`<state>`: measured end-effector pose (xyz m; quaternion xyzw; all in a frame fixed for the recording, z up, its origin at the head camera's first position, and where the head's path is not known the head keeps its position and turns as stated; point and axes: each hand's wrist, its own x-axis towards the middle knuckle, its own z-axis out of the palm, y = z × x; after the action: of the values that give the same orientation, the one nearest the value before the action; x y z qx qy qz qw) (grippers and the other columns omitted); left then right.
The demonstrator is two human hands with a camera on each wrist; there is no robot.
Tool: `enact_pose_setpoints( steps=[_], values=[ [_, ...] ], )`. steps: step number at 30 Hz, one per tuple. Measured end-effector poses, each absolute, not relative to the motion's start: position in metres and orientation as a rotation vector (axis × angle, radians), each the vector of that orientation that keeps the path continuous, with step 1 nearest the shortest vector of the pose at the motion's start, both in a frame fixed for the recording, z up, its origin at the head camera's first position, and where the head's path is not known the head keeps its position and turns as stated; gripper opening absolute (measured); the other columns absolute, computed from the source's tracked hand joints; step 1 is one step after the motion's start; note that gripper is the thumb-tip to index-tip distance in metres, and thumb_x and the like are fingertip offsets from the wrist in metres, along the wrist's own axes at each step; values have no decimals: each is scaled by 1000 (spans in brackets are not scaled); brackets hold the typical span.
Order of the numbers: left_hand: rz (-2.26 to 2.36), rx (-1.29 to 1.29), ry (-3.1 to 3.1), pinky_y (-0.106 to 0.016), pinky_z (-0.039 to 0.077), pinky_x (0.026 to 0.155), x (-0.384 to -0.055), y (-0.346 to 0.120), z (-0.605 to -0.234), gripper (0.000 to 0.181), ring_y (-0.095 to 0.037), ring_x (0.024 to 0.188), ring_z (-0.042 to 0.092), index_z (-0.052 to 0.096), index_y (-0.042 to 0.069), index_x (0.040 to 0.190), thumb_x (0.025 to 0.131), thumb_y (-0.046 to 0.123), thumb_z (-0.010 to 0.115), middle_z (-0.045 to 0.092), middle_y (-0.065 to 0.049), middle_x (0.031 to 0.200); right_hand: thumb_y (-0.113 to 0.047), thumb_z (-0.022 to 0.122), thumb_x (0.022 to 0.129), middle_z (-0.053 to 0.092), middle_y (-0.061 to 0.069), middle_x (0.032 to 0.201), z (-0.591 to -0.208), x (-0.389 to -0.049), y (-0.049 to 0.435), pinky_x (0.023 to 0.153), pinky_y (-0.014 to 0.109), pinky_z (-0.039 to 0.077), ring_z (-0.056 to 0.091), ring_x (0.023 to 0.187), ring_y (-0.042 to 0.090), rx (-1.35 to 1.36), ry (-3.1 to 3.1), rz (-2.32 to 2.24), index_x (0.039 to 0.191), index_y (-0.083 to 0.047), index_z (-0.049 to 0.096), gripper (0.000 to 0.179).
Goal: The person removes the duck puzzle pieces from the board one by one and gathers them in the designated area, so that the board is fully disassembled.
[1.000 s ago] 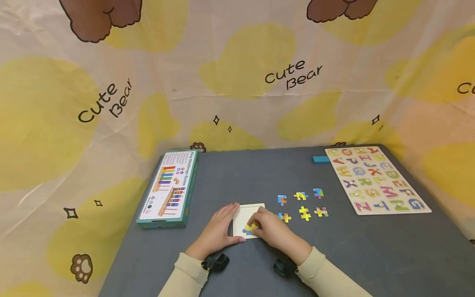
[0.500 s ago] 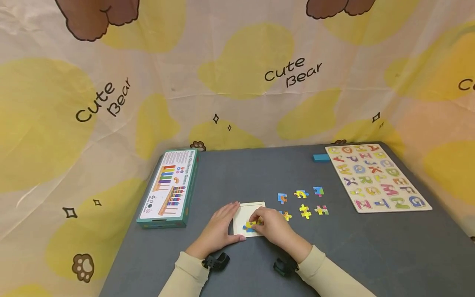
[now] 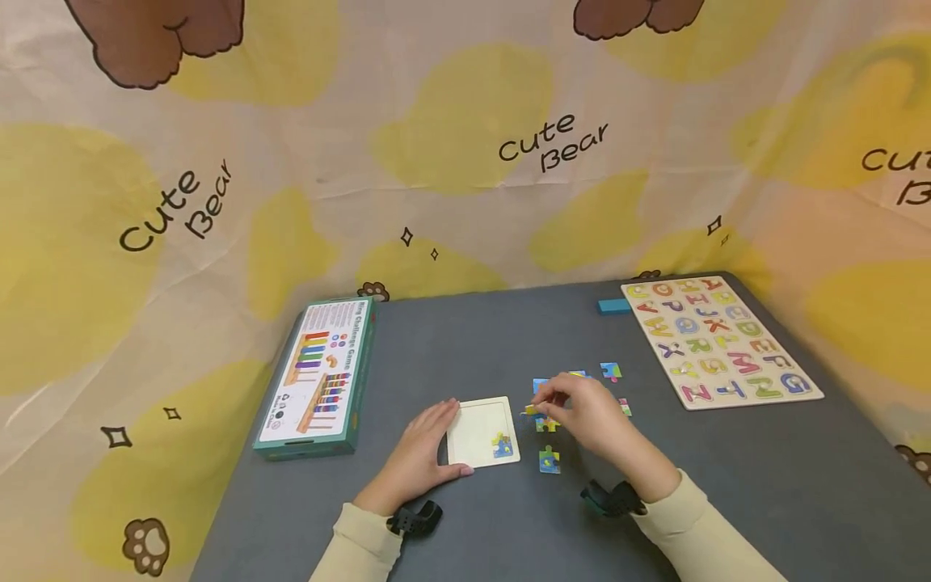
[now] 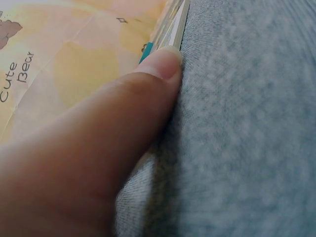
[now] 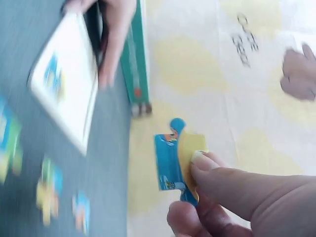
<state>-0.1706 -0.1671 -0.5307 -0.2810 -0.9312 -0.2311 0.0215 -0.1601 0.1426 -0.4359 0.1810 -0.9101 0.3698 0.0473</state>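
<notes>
My left hand (image 3: 414, 457) rests along the left side of a small square white puzzle tray (image 3: 473, 428), its fingers straight and its thumb at the near edge. The left wrist view shows that thumb (image 4: 143, 94) against the tray's edge. One blue-and-yellow jigsaw piece (image 3: 503, 445) lies in the tray's near right corner. To the right of the tray, my right hand (image 3: 596, 416) pinches another blue-and-yellow jigsaw piece (image 5: 170, 160) between thumb and fingers, raised off the table. Beneath and around that hand lie several loose pieces, partly hidden; one piece (image 3: 549, 461) sits nearer me.
A green-edged game box (image 3: 313, 376) lies at the left. On the right is a wooden alphabet board (image 3: 716, 343), with a blue block (image 3: 613, 307) beside its far corner. Another loose piece (image 3: 610, 371) lies behind my right hand. A printed cloth (image 3: 465, 162) hangs behind the table.
My right hand has lifted a blue-and-yellow jigsaw piece from the tray and carried it right, over the loose pieces. My left hand has stayed at the tray. The head view has shifted slightly.
</notes>
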Motion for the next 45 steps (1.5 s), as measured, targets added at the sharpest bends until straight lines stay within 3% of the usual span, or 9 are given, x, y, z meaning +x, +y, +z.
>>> enact_pose_setpoints(
  steps=[9,15,23,30,36,42,45],
  values=[
    [-712,-846,-2891,-59,29,120,-173,-173,-525,105,-35,151,35,38,2,161,82,45,91,41,-14,164,-7,81,92,64,-9,80,-449,-147,210,63,26,50,55,72,8,515,-2919,1116,89,-14,74,10],
    [-730,-818,-2885,-59,28,121,-174,-176,-522,105,-35,152,35,38,1,161,81,44,92,41,-14,164,-9,81,92,62,-11,79,-473,-144,210,63,26,47,53,71,5,504,-2943,1120,89,-16,74,10],
    [-717,-823,-2911,-57,28,122,-174,-173,-524,107,-32,153,32,36,5,163,82,50,89,38,-12,166,-16,92,80,61,-4,100,-486,-138,209,68,32,51,58,82,12,459,-2976,842,103,-17,80,25],
    [-702,-850,-2895,-59,29,121,-173,-171,-524,106,-35,152,34,37,2,162,82,48,90,40,-14,165,-14,90,83,59,-6,98,-493,-134,211,69,32,52,61,84,12,481,-2940,815,105,-17,81,24],
    [-720,-854,-2898,-60,30,120,-170,-170,-522,104,-35,152,35,39,1,161,82,46,90,41,-15,164,-14,92,80,57,-8,95,-488,-129,204,64,29,50,61,79,11,481,-2857,772,102,-16,82,24],
    [-706,-858,-2899,-59,31,119,-169,-168,-524,104,-35,151,36,40,1,160,81,46,91,42,-15,163,-9,89,84,54,-14,84,-469,-131,163,57,24,45,50,67,3,575,-2760,852,96,-14,81,16],
    [-692,-884,-2885,-59,31,119,-169,-166,-528,104,-36,150,37,40,0,160,82,47,90,43,-17,162,-10,87,86,60,-11,87,-467,-137,136,63,26,49,54,74,6,701,-2739,845,99,-13,82,14]
  ],
)
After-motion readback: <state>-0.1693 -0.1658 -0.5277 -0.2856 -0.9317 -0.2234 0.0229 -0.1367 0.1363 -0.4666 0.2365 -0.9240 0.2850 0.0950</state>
